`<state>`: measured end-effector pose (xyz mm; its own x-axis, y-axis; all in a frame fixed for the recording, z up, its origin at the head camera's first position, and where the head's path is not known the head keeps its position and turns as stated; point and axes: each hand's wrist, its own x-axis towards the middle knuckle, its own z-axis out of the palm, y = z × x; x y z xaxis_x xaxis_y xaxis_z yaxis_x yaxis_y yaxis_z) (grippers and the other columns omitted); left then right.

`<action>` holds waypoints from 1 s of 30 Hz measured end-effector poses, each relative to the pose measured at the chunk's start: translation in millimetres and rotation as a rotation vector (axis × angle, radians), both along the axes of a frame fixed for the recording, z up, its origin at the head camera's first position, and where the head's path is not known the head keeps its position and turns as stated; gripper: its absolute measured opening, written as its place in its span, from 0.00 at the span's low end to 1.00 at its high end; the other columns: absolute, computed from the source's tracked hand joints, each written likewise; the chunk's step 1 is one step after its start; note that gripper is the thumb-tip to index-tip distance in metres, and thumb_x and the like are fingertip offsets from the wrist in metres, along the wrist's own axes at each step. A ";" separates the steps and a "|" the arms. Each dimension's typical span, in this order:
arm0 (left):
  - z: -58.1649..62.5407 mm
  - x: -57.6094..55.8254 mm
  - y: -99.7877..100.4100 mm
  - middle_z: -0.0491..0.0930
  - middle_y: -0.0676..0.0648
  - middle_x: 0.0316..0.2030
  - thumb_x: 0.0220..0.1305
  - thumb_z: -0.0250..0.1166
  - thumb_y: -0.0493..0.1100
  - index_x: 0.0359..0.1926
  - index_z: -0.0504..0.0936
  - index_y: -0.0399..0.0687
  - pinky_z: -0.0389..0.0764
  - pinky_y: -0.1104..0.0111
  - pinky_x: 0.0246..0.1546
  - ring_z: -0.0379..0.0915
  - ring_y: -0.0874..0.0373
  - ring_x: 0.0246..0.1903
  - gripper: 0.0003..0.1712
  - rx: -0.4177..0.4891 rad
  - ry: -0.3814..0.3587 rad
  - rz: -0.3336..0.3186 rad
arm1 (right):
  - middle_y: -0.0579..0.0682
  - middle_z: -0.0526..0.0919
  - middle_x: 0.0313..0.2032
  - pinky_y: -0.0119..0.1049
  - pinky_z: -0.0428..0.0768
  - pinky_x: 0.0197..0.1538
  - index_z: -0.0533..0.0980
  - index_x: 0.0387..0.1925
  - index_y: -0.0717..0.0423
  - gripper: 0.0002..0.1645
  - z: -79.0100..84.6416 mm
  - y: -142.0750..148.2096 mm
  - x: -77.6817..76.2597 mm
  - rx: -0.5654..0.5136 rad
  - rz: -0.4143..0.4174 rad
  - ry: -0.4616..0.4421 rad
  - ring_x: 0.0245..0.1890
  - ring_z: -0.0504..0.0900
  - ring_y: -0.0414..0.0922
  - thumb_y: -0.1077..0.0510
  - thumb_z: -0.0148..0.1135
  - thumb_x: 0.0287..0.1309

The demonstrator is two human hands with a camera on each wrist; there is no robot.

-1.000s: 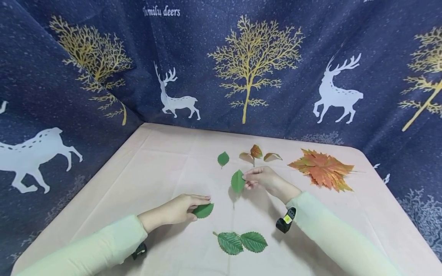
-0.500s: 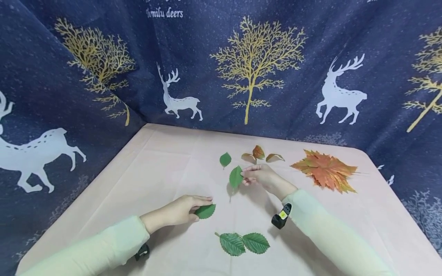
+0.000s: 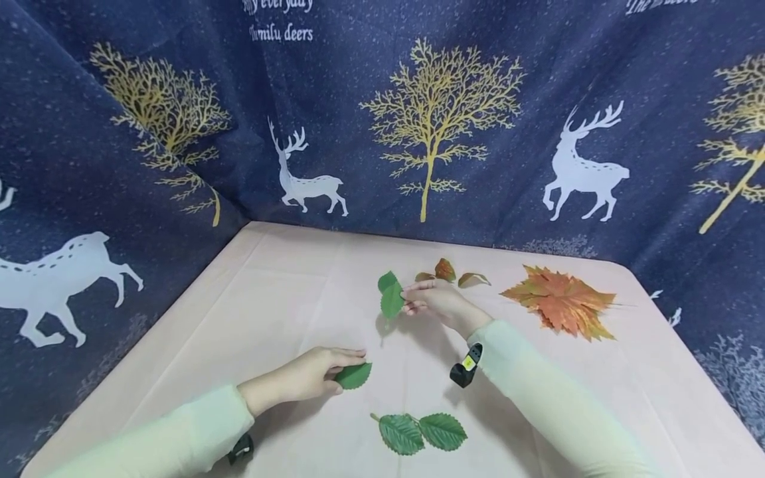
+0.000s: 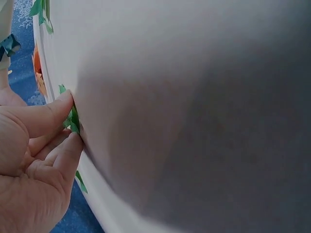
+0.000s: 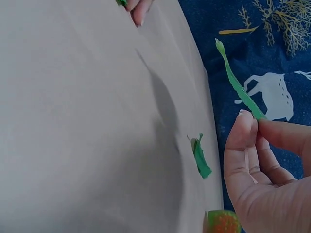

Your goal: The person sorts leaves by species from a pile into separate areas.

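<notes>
Between thumb and fingers, my left hand [image 3: 305,375] holds a green leaf [image 3: 356,376] low at the table, left of centre. The left wrist view has its thumb and a fingertip at the edges of that leaf [image 4: 74,119]. My right hand [image 3: 442,304] pinches another toothed green leaf [image 3: 391,303] by its side, raised above the table. Seen edge-on in the right wrist view, this raised leaf [image 5: 236,83] points its stem upward, apart from the surface. A smaller green leaf [image 3: 386,279] lies behind it, partly covered by it in the head view.
Two green leaves [image 3: 402,435] lie side by side near the front. Reddish-brown leaves [image 3: 445,269] lie at the back, one partly behind the right hand. Orange maple leaves [image 3: 562,299] are piled at the right. A blue deer-print cloth [image 3: 490,206] rises behind the table [image 3: 263,299].
My right hand has moved left with its leaf, which now overlaps the smaller green leaf in the head view. The left hand has stayed with its leaf. The head view has tilted slightly.
</notes>
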<state>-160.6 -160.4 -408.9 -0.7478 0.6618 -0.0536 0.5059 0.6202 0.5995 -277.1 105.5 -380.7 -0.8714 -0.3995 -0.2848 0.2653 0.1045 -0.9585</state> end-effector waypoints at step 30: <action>-1.7 2.3 -1.7 0.69 0.41 0.67 0.55 0.68 0.29 0.64 0.73 0.38 0.79 0.64 0.60 0.67 0.43 0.65 0.33 0.019 -0.008 0.003 | 0.51 0.83 0.25 0.38 0.85 0.54 0.77 0.50 0.69 0.14 2.9 -44.2 -63.7 0.086 -0.110 -0.069 0.28 0.83 0.42 0.67 0.58 0.64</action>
